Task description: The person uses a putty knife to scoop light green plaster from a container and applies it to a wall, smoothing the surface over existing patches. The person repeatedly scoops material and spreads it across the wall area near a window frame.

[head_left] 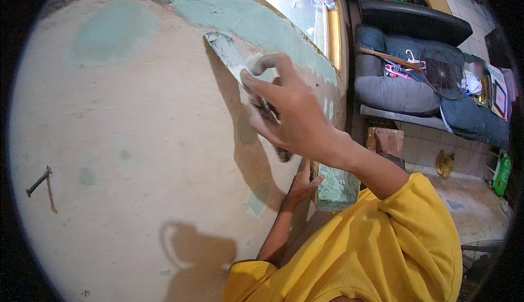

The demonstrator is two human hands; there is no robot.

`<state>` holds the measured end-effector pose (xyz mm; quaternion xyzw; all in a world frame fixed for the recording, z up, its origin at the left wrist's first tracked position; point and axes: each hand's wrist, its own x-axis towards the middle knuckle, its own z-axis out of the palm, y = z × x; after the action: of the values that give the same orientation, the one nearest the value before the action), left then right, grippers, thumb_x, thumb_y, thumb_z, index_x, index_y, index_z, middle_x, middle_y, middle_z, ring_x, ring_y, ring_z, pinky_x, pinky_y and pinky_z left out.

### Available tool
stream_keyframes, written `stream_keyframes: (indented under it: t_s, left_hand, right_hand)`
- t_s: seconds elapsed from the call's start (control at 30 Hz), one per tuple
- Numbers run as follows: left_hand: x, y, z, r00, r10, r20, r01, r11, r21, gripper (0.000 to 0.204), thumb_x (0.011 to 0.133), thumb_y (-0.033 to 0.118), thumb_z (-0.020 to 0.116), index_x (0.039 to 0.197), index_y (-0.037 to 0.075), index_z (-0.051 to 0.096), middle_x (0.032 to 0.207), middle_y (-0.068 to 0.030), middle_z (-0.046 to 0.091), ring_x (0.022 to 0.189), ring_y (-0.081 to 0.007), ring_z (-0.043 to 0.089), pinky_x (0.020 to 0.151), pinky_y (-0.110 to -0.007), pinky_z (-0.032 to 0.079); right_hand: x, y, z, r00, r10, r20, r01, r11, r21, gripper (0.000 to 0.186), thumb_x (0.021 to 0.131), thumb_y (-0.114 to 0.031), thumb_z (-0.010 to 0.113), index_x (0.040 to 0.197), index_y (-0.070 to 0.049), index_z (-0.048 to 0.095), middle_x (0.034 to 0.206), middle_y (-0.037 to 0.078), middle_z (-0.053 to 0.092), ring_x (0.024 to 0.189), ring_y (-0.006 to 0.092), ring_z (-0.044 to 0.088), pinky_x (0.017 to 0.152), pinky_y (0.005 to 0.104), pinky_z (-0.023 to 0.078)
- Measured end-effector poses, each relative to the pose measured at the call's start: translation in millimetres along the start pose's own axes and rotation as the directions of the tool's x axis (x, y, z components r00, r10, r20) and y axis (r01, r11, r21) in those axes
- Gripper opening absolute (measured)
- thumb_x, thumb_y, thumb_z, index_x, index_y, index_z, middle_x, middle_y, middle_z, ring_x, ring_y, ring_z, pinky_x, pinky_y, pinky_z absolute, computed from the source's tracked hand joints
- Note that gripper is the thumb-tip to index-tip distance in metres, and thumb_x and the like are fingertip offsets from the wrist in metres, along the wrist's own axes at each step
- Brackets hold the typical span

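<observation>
My right hand [289, 111] grips a putty knife [224, 51], whose pale-smeared blade lies near or on the beige wall [131, 138], just below a band of pale green filler [213, 7]. My left hand [300, 184] is lower down, closed on the edge of an oblong container [333, 195] holding pale green putty, close against the wall. Green patches [114, 32] mark the wall, and my right hand and the knife cast a long shadow on it. Part of the knife's handle is hidden by my fingers.
A nail [38, 181] sticks out of the wall at left. A yellow-framed window [333, 34] is above. At right are a dark sofa [393, 92] with assorted items, a wooden block [396, 144] under my foot, a green bottle [501, 175] and a fan grille [477, 250].
</observation>
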<state>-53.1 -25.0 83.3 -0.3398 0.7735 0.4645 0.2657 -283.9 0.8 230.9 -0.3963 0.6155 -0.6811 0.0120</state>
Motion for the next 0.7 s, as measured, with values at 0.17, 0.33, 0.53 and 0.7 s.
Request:
stream_keyframes:
  t_s: [0.17,0.33,0.53,0.7]
  left_hand:
    - [4.7,-28.1,15.2,0.961,0.220,-0.165,-0.211,0.975,0.069,0.095,0.079,0.053,0.055,0.146,0.009,0.003,0.138,-0.0284,0.034,0.128,-0.0411,0.035,0.106,-0.042,0.026]
    - [8.8,-17.2,13.1,0.983,0.156,-0.096,-0.153,0.987,0.043,0.092,0.081,0.049,0.055,0.145,0.005,0.006,0.137,-0.0277,0.036,0.129,-0.0408,0.032,0.107,-0.042,0.024]
    - [10.9,-44.0,15.8,0.987,0.144,-0.068,-0.135,0.983,0.121,0.088,0.081,0.045,0.056,0.144,0.003,0.011,0.133,-0.0304,0.039,0.124,-0.0413,0.039,0.103,-0.043,0.029]
    - [3.9,-32.1,14.7,0.982,0.165,-0.094,-0.165,0.986,0.008,0.088,0.081,0.046,0.056,0.144,0.002,0.012,0.130,-0.0292,0.043,0.120,-0.0422,0.043,0.102,-0.043,0.031]
  right_hand:
    - [34.2,29.1,-12.6,0.988,-0.040,-0.146,0.015,0.986,-0.169,0.035,0.075,-0.012,0.068,0.106,0.002,0.062,0.108,0.016,0.051,0.071,0.0195,0.061,0.060,0.0295,0.052]
    - [62.5,40.7,16.5,0.989,-0.048,-0.140,0.018,0.978,-0.208,0.032,0.076,-0.010,0.067,0.103,0.006,0.062,0.108,0.019,0.051,0.070,0.0228,0.062,0.064,0.0319,0.053]
    - [11.6,-37.8,21.1,1.000,-0.001,-0.022,0.003,0.996,0.092,0.033,0.075,-0.010,0.068,0.104,0.003,0.061,0.108,0.016,0.050,0.068,0.0205,0.062,0.064,0.0298,0.053]
    - [15.5,-24.9,-10.9,0.990,-0.084,-0.118,0.082,0.996,-0.023,0.035,0.074,-0.011,0.069,0.106,0.000,0.062,0.106,0.012,0.052,0.065,0.0124,0.062,0.058,0.0240,0.052]
